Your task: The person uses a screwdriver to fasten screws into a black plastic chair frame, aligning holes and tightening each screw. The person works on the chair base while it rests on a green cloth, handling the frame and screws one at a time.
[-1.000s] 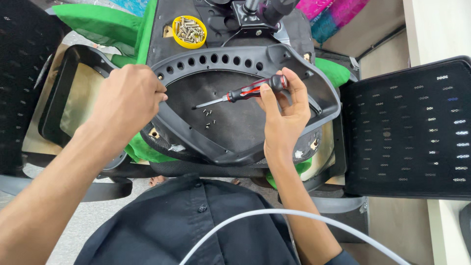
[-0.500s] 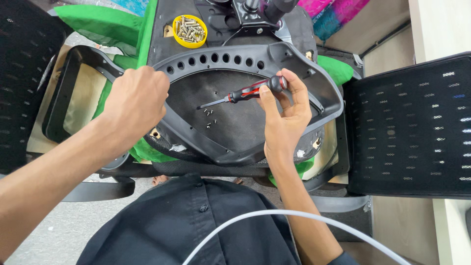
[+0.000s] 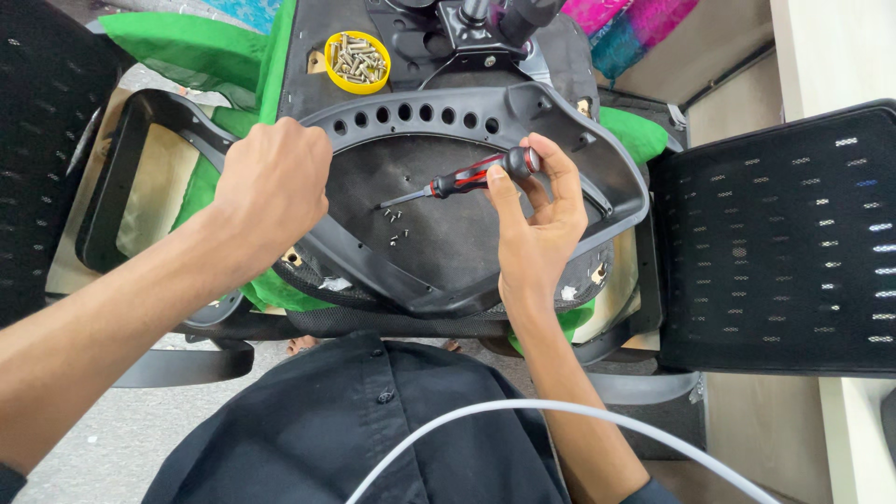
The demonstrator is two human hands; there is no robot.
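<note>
- Black plastic made up the curved chair frame (image 3: 560, 121), pierced with a row of round holes along its far edge; it lay over the upturned black seat base (image 3: 448, 233), and the seat base rested on a bright green cloth (image 3: 187, 37).
- Over the middle of the seat base, the red-and-black screwdriver (image 3: 467, 177) lay nearly flat, its tip pointing left and sitting just above a small cluster of loose silver screws (image 3: 397, 224).
- The right hand (image 3: 537, 224) held the screwdriver's handle end between thumb and curled fingers, the palm otherwise open.
- The left hand (image 3: 271, 187) was clenched over the frame's left edge, gripping it firmly.
- Judging from the loose screws on the seat base, the fastening looked only partly done; whether any screw was already seated could not be told.
- At the far edge of the seat base, near its left corner, a round yellow plastic lid (image 3: 357, 62) held a heap of silver screws, so plenty of hardware was unused.
- A black metal chair mechanism (image 3: 467, 37) stood beside the lid at the far edge.
- A black mesh chair back (image 3: 784, 233) lay flat off the right edge, and a black armrest loop (image 3: 112, 187) off the left.
- No labels or signs showed.
</note>
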